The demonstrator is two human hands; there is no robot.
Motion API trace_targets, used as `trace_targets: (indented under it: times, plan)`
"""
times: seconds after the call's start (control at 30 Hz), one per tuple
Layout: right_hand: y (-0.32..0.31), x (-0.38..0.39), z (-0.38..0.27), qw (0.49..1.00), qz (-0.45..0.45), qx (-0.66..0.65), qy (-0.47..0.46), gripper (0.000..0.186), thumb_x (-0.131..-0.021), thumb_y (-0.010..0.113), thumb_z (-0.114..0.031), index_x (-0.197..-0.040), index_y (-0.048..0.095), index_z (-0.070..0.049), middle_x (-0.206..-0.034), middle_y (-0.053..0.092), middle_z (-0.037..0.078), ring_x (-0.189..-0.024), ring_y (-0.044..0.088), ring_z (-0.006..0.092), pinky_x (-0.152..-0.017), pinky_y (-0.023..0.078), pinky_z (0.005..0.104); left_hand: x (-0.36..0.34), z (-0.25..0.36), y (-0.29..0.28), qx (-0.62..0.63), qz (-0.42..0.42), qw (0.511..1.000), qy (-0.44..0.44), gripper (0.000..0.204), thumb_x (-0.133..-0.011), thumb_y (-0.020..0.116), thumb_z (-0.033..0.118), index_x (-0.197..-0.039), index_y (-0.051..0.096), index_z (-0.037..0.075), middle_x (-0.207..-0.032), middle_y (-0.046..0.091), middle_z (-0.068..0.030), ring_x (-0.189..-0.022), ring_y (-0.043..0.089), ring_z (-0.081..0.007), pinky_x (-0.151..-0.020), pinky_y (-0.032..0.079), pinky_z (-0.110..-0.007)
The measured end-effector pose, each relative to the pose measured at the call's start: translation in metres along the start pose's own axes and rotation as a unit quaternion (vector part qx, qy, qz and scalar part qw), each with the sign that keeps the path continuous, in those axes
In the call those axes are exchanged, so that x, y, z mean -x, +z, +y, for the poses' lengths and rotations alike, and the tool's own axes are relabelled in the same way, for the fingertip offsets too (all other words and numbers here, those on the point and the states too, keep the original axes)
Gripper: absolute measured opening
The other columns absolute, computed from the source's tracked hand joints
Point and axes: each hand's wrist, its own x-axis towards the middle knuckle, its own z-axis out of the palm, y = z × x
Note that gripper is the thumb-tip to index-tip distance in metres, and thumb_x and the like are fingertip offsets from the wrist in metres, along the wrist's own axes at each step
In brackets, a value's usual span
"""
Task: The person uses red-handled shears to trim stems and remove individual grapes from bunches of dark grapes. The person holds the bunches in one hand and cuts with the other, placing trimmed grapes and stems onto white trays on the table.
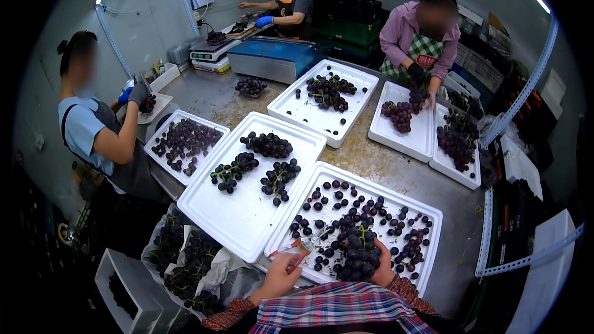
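Observation:
My left hand (pixel 279 279) is closed round the red handles of small snips (pixel 299 247), whose metal blades point toward a bunch of dark grapes (pixel 359 256). That bunch rests against my right hand (pixel 383 265), whose fingers curl round its right side. Both hands are over the near edge of a white foam tray (pixel 434 219), where many loose grapes (pixel 371 207) and bits of stem are scattered. Overlapping that tray on the left, a second white foam tray (pixel 226 230) carries three grape bunches (pixel 267 145).
Below on the left stands a lined crate of grape bunches (pixel 192 260). More trays, including a far white tray (pixel 281 108), stand on the metal table (pixel 396 167). Co-workers stand left, far and right; one handles red grapes (pixel 399 114). A blue-topped machine (pixel 275 55) and perforated metal post (pixel 526 86) flank the table.

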Motion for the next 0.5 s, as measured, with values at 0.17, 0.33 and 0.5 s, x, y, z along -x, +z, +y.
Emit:
trace_targets:
  times: [0.17,0.33,0.5]
  plan:
    - [0.002,0.000,0.002,0.999,0.026,0.033,-0.010,0.062,-0.093,0.036,-0.047,-0.136,0.044,-0.003,-0.128,0.055,0.019,-0.108,0.059,0.0306,-0.097,0.046,0.0483,-0.004,0.006,0.004,-0.045,-0.009,0.998,0.032,0.052,-0.074,0.071,0.016,-0.120,0.052,-0.001,-0.108,0.056,-0.0183,-0.096,0.056,-0.0337,-0.085,0.046,-0.041]
    - [0.003,-0.005,0.003,0.999,0.024,0.009,-0.019,0.062,-0.093,0.035,-0.047,-0.134,0.045,-0.002,-0.124,0.057,0.017,-0.104,0.060,0.0302,-0.092,0.048,0.0460,-0.007,-0.001,0.005,-0.157,-0.051,0.982,0.092,0.055,-0.073,0.072,0.019,-0.120,0.053,0.000,-0.108,0.058,-0.0192,-0.102,0.054,-0.0385,-0.089,0.043,-0.045]
    - [0.005,-0.011,0.005,0.999,0.020,-0.024,-0.027,0.059,-0.094,0.037,-0.044,-0.132,0.047,0.000,-0.123,0.057,0.020,-0.105,0.060,0.0336,-0.094,0.047,0.0488,-0.011,0.002,0.002,-0.165,-0.059,0.983,0.062,0.051,-0.073,0.071,0.017,-0.119,0.054,0.003,-0.105,0.058,-0.0168,-0.100,0.055,-0.0366,-0.084,0.046,-0.044]
